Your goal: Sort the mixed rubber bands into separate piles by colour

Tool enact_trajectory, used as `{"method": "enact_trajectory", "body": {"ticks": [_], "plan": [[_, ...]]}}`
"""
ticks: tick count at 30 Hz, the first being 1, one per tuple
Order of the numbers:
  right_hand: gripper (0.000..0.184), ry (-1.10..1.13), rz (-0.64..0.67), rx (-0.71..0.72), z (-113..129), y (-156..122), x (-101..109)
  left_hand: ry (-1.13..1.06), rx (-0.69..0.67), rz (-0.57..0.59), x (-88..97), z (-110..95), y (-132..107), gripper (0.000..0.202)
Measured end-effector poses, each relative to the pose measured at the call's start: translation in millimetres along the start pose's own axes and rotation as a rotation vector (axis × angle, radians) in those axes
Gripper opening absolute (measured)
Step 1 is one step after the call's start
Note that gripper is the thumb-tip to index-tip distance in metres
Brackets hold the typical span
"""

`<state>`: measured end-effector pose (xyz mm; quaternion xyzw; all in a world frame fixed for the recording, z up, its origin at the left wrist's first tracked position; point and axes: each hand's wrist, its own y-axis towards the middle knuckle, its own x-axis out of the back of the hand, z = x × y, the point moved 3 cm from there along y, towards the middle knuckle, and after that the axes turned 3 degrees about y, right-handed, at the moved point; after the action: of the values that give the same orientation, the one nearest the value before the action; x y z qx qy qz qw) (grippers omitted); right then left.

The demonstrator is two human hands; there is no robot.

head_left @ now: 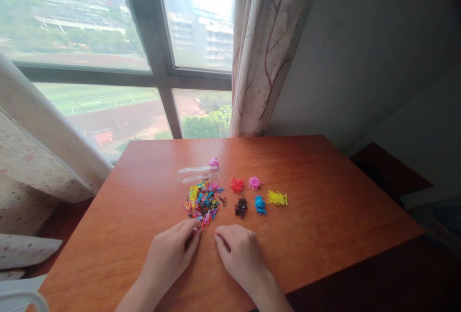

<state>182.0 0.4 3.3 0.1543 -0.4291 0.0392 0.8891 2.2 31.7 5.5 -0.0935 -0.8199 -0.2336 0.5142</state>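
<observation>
A mixed heap of small coloured rubber bands (203, 199) lies on the wooden table in front of me. My left hand (176, 245) is at its near edge, thumb and forefinger pinched together; a tiny pale bit shows at the fingertips, too small to name. Just to the right, my right hand (239, 247) rests low over the table with its fingers curled closed, and whatever they hold is hidden. Single-colour bunches lie right of the heap: red bands (237, 185), pink bands (254, 183), black bands (241, 208), blue bands (260, 205) and yellow bands (277, 198).
Behind the heap lies a clear plastic bag (194, 174) with a pink bundle (214, 162) at its end. One dark band (223, 201) sits apart, beside the heap. The table (324, 216) stands against a window with curtains (268, 53).
</observation>
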Motion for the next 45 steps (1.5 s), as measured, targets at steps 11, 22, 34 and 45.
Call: {"method": "enact_trajectory", "body": {"ticks": [11, 22, 34, 45], "plan": [[0.014, -0.045, -0.007, 0.027, 0, 1, 0, 0.016, -0.013, -0.01, 0.3, 1, 2, 0.022], [0.014, -0.002, 0.004, -0.003, 0, 1, 1, -0.236, 0.111, -0.144, 11.7, 3, 4, 0.017], [0.013, 0.017, 0.013, -0.006, -2, 0, -1, -0.385, 0.156, -0.093, 18.9, -15, 31, 0.018], [0.017, 0.081, -0.008, -0.007, -4, 0, -3, -0.01, -0.021, 0.132, -14.4, -55, 138, 0.014]]}}
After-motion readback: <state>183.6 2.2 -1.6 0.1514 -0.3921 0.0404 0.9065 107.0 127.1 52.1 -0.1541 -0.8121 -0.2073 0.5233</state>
